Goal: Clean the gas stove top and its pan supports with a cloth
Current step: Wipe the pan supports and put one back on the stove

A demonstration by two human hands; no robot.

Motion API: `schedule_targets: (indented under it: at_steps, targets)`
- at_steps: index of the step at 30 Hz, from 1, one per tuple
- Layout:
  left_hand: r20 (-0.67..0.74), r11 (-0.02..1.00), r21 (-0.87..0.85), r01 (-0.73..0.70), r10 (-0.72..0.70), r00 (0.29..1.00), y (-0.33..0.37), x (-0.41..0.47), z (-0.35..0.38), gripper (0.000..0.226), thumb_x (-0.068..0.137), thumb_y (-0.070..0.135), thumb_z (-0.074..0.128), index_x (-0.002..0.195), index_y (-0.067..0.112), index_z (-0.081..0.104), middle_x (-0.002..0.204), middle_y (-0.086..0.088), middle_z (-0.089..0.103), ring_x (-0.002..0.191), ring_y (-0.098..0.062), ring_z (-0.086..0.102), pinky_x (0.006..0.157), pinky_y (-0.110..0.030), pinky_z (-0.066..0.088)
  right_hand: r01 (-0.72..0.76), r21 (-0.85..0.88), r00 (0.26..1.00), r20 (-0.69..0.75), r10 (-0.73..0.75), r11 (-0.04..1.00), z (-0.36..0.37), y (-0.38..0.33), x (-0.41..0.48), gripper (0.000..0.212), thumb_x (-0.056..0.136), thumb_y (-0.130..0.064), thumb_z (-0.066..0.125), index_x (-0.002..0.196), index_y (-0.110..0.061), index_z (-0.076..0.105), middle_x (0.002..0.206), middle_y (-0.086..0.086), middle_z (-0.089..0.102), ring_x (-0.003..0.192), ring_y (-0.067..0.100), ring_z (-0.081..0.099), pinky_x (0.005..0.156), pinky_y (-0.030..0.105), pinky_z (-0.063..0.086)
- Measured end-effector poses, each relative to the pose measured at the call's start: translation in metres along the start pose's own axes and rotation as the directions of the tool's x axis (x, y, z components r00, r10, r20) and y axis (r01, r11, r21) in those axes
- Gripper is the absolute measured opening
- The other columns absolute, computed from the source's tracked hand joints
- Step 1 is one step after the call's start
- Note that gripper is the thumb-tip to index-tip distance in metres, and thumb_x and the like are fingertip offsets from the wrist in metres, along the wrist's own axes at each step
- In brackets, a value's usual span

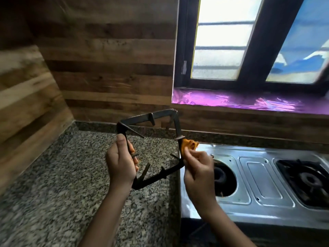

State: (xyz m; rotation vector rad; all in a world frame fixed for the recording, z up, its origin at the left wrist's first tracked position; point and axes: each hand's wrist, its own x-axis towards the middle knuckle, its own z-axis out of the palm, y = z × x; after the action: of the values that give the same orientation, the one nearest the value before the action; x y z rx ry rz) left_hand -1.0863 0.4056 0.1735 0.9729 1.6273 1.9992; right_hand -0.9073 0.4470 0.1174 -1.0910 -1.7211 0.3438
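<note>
left hand (122,164) grips the pan support (151,148) up left of the stove (263,177) so right hand (197,168) can pinch the orange cloth (189,144) round its bar, probably for easier access.

Under left hand (121,164) and stretching left of it: speckled grey granite table (53,184), low granite upstand (99,126) along back edge. Beyond both hands: horizontal wood-plank wall (110,50), brown tones mixed; second plank wall (26,97) at far left, meeting in a corner. Above and beyond right hand (197,168): dark-framed window (263,41), frosted pane (222,41) barred, daylight bright; right pane (302,41) blue and white, blurred. Below it, sill (240,102) covered in glossy purple sheet, glare-streaked.
</note>
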Motion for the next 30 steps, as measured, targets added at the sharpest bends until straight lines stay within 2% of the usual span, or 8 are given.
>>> schedule_targets:
  at_steps: [5,10,16,19,23,26,28,30]
  targets:
    - [0.072,0.977,0.176,-0.119,0.108,0.992,-0.014,-0.004,-0.003,0.048,0.096,0.056,0.031,0.063,0.025,0.047,0.047,0.002,0.043,0.038,-0.017,0.043,0.04,-0.034,0.036,0.034,0.089,0.974,0.222,-0.053,0.995,-0.006,0.012,-0.005,0.039,0.08,-0.003,0.059,0.111,-0.02,0.074,0.096,-0.008,0.061,0.093,0.019,0.055,0.083,0.023,0.044]
    - [0.075,0.971,0.215,-0.104,0.089,0.993,-0.024,0.0,-0.01,0.049,0.093,0.06,0.031,0.061,0.027,0.048,0.045,0.001,0.047,0.038,-0.017,0.045,0.041,-0.036,0.039,-0.399,0.554,0.916,0.21,0.342,0.73,-0.032,0.01,0.011,0.02,0.085,-0.017,0.064,0.101,-0.021,0.075,0.083,0.014,0.059,0.056,0.02,0.053,0.046,0.021,0.042]
    - [0.119,0.966,0.228,-0.125,0.099,0.988,-0.018,-0.01,-0.003,0.048,0.093,0.059,0.031,0.062,0.026,0.047,0.049,0.002,0.045,0.04,-0.019,0.045,0.04,-0.047,0.041,-0.474,0.458,0.847,0.002,0.532,0.752,-0.007,0.001,0.056,0.024,0.082,-0.033,0.069,0.105,-0.039,0.069,0.103,0.015,0.061,0.087,0.033,0.065,0.08,0.049,0.056]
    - [0.158,0.955,0.238,-0.178,0.143,0.977,-0.014,-0.017,0.005,0.05,0.093,0.06,0.03,0.063,0.025,0.046,0.049,0.0,0.047,0.041,-0.024,0.048,0.04,-0.046,0.041,-0.385,0.305,0.916,0.014,0.401,0.871,0.013,-0.023,0.048,0.031,0.087,-0.012,0.068,0.117,-0.023,0.068,0.098,-0.002,0.056,0.095,0.016,0.06,0.094,0.025,0.048]
    - [0.167,0.895,0.344,-0.283,0.239,0.957,-0.015,-0.017,-0.001,0.048,0.098,0.053,0.026,0.065,0.024,0.046,0.05,-0.001,0.048,0.043,-0.024,0.051,0.043,-0.047,0.043,-0.425,0.241,0.905,0.13,0.405,0.872,0.024,-0.032,0.018,0.032,0.089,-0.014,0.066,0.121,-0.016,0.067,0.107,0.0,0.062,0.102,0.014,0.062,0.097,0.035,0.05]
    - [0.139,0.897,0.36,-0.257,0.221,0.965,-0.021,-0.016,-0.009,0.05,0.098,0.054,0.027,0.064,0.023,0.047,0.047,0.001,0.045,0.041,-0.024,0.05,0.042,-0.047,0.043,-0.672,0.553,0.708,0.286,0.645,0.492,0.013,-0.027,0.021,0.025,0.088,-0.003,0.063,0.11,-0.011,0.071,0.101,0.01,0.072,0.088,0.024,0.071,0.081,0.042,0.059]
    - [0.112,0.896,0.372,-0.243,0.216,0.97,-0.023,-0.018,-0.011,0.05,0.098,0.053,0.027,0.064,0.022,0.048,0.046,0.002,0.045,0.04,-0.023,0.049,0.042,-0.046,0.042,-0.736,0.674,0.509,0.496,0.704,0.058,-0.005,-0.028,0.031,0.018,0.089,-0.001,0.056,0.1,-0.007,0.068,0.083,0.013,0.073,0.062,0.022,0.069,0.055,0.029,0.058]
    - [0.099,0.9,0.368,-0.234,0.212,0.972,-0.025,-0.018,-0.012,0.051,0.097,0.054,0.026,0.064,0.023,0.047,0.046,0.002,0.043,0.04,-0.023,0.047,0.042,-0.043,0.041,-0.68,0.713,0.439,0.581,0.686,-0.168,-0.022,-0.03,0.037,0.012,0.091,-0.006,0.051,0.093,-0.002,0.062,0.063,0.011,0.066,0.043,0.016,0.059,0.038,0.019,0.045]
